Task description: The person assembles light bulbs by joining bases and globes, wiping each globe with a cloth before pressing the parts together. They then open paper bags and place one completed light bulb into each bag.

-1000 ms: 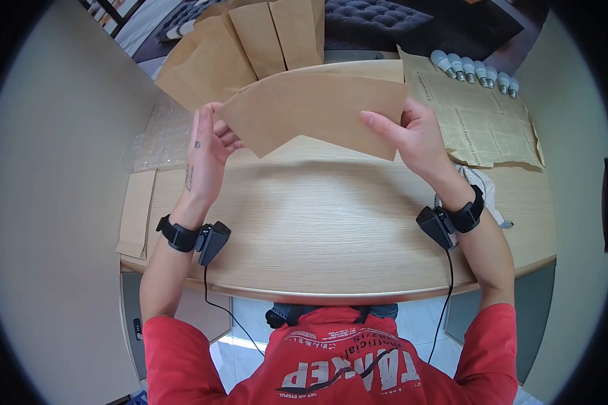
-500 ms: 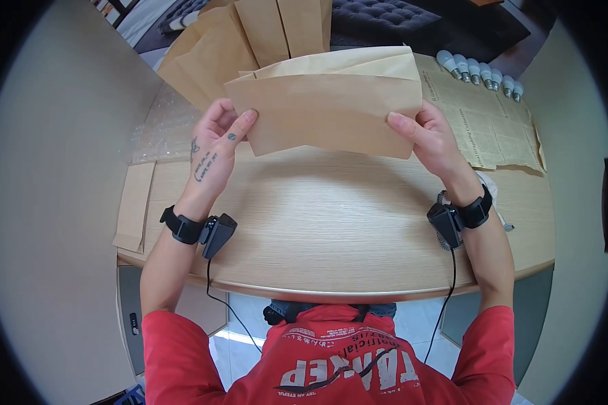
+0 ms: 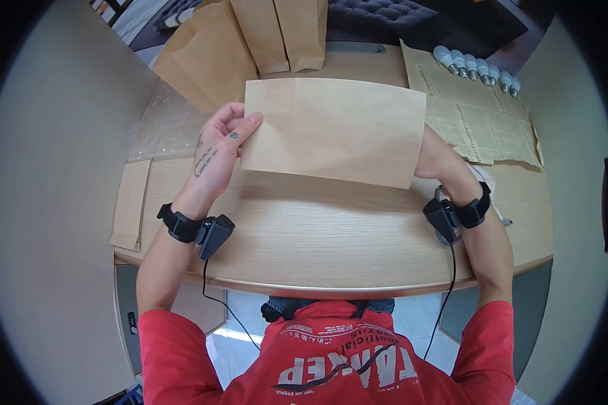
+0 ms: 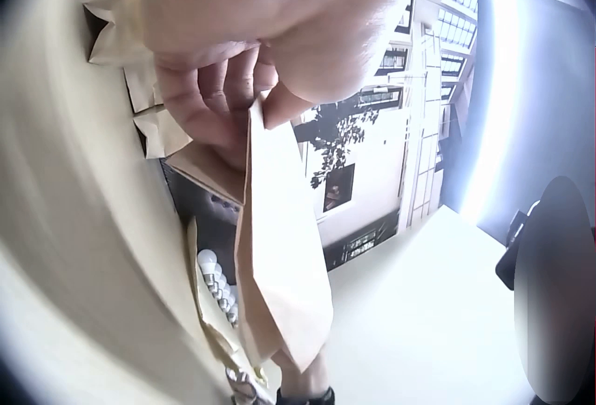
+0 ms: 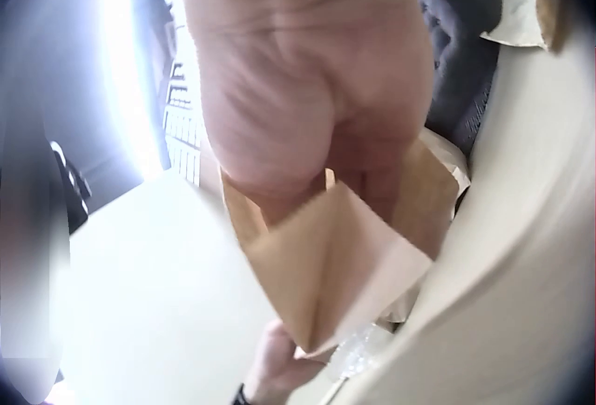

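Note:
A brown kraft paper bag (image 3: 334, 131) is held up above the table, its broad side facing the head camera. My left hand (image 3: 219, 145) pinches its left end, thumb on the near face and fingers behind. In the left wrist view, the bag (image 4: 279, 247) appears edge-on with folded sides, the left hand (image 4: 251, 60) gripping its near end. My right hand (image 3: 436, 152) is at the other end, mostly hidden behind the paper. In the right wrist view, the fingers of the right hand (image 5: 307, 98) go down behind the bag's folded edge (image 5: 335, 256), and their tips are hidden.
Several opened paper bags (image 3: 206, 57) stand at the back left, beside clear plastic wrap (image 3: 165, 128). A flat bag (image 3: 130, 202) lies at the left edge. On the right, several light bulbs (image 3: 471, 66) line the far edge of printed paper (image 3: 476, 118). A cloth (image 3: 483, 179) lies near the right wrist.
The bag has turned from its open-edged side to a flat broad face. My left thumb came onto its near face, while the right hand slipped from its front edge to behind it.

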Demonstrator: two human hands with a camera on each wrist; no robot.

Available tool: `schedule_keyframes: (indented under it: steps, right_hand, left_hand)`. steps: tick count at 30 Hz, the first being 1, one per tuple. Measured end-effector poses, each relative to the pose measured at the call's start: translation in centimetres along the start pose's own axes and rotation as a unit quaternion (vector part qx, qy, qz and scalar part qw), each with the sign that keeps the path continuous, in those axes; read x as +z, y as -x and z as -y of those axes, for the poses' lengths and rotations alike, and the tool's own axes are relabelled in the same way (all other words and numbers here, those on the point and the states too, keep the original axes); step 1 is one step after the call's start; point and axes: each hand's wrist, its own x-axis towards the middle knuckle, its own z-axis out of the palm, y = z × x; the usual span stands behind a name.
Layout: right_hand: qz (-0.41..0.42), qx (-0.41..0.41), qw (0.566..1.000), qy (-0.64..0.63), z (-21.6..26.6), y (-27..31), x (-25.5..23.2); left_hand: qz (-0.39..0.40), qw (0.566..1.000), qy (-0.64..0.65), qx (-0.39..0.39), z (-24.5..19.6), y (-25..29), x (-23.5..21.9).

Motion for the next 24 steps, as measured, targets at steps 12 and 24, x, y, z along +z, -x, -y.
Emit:
schedule_keyframes:
  steps: [12, 24]
  right_hand:
    - [0.036, 0.006, 0.999, -0.013, -4.0, 0.6, 0.5]
    - [0.066, 0.137, 0.972, -0.178, -8.1, 1.3, -0.7]
  left_hand:
    - [0.035, 0.999, -0.023, -0.031, -1.1, 0.6, 0.8]
    - [0.022, 0.964, -0.176, 0.199, -0.1, 0.7, 2.9]
